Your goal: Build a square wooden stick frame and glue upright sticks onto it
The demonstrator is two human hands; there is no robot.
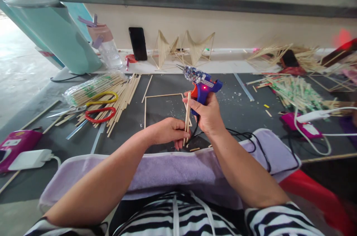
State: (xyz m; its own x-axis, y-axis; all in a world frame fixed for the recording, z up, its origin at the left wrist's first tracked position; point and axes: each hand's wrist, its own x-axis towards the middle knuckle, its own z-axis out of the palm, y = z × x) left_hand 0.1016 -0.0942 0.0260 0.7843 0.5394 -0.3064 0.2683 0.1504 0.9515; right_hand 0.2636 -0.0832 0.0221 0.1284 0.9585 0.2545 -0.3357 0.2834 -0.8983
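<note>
Left hand [170, 131] and right hand [210, 114] grip sticks [187, 115], number unclear, over the table [240, 115]; the right clasps one glue gun [203, 91] too. Open room spreads rightward; one towel [170, 172] lines the near edge.

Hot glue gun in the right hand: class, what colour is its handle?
The hot glue gun's handle is blue, best seen in the head view.

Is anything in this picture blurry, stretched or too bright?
Head view, left: the floor looks washed out, and the turquoise tumbler leans outward, probably wide-lens distortion. Head view, right edge: a hazy red glow and softened detail. Head view, centre: the glue gun and right hand look fairly clear, a small red light shining on the gun.
</note>
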